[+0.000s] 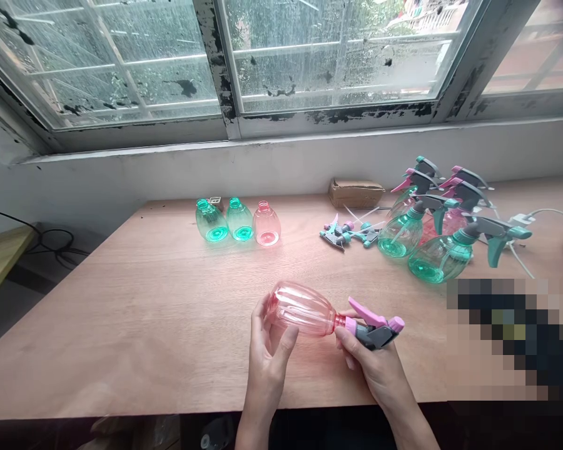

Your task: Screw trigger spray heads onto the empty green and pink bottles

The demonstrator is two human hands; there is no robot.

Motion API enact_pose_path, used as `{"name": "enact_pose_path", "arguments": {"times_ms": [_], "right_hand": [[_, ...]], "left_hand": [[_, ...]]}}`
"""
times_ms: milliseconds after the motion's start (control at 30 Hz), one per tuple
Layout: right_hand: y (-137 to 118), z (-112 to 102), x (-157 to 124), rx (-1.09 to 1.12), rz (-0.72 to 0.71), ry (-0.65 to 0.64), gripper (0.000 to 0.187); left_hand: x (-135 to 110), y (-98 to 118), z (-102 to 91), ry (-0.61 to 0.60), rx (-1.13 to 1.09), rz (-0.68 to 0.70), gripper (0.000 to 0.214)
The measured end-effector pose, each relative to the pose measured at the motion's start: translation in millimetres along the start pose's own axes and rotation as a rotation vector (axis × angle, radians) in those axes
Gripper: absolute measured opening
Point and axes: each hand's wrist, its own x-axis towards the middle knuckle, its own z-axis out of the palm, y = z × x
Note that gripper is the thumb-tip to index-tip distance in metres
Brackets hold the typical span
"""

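Standing at the back of the table [122, 312], left of centre, are three capless bottles [237, 222]. Nearer, the left hand [267, 350] has its grip wrapped round a pink spray bottle [304, 309], held sideways just above the table. The right hand [373, 365] has its grip clamped on the trigger head [375, 328]. Capped sprayers [431, 231] crowd the right.

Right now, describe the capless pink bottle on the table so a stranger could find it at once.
Start at the window and drop to the far side of the wooden table. Three capless bottles stand in a row there. The pink bottle is the rightmost, the only pink one beside two green bottles.
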Motion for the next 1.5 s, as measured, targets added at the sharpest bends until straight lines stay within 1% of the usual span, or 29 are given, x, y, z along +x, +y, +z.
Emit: {"name": "enact_pose_path", "arguments": {"times_ms": [100, 167, 233, 333, 400, 567, 667, 800, 933, 1167, 1333, 1500], "right_hand": [[0.5, -0.3, -0.2, -0.074, -0.040, -0.047, 0.034], [0.6, -0.5, 0.3, -0.094, -0.056, -0.058, 0.031], [0.8, -0.6, 0.8, -0.074, -0.045, -0.038, 0.032], [2.3, -1.2, 1.4, -0.005, 0.001, 0.010, 0.042], [4.1, -2.1, 1.8, 0.032, 0.017, 0.027, 0.045], [7.7, -5.3, 3.7, 0.017, 0.022, 0.006, 0.050], [6.7, -5.4, 4.1, -0.014, 0.010, -0.019, 0.045], [2.5, -2.9, 1.9, -0.045, -0.042, -0.053, 0.035], [-2.6, 0.5, -1.7, -0.088, -0.041, -0.076, 0.030], [-7.7, 3.0, -3.8, -0.121, -0.040, -0.083, 0.031], [-2.2, -1.0, -0.6, -0.078, -0.017, -0.083, 0.031], [5.1, -3.2, 0.7, -0.007, 0.026, -0.003, 0.050]], "left_hand": [[2.9, -3.3, -1.1, 0.075, -0.022, -0.024, 0.062], [4.6, -5.4, -1.6, 0.083, -0.026, -0.025, 0.059], [5.2, -6.3, -1.7, 0.062, -0.025, -0.013, 0.059], [4.1, -5.6, -1.4, 0.008, -0.021, 0.005, 0.061], [2.7, -5.0, -1.5, -0.016, -0.022, 0.009, 0.063], [0.5, -5.5, -2.3, -0.027, -0.023, 0.041, 0.066], [1.0, -6.0, -1.7, -0.002, -0.038, 0.024, 0.069], [3.8, -6.9, -0.8, 0.083, -0.078, -0.024, 0.068], [5.9, -7.7, -1.1, 0.124, -0.064, -0.026, 0.065], [5.9, -7.2, -1.7, 0.124, -0.058, -0.009, 0.065], [6.2, -8.4, -3.6, 0.080, -0.043, 0.002, 0.062], [4.0, -7.0, -2.9, 0.010, -0.029, 0.029, 0.058]]}}
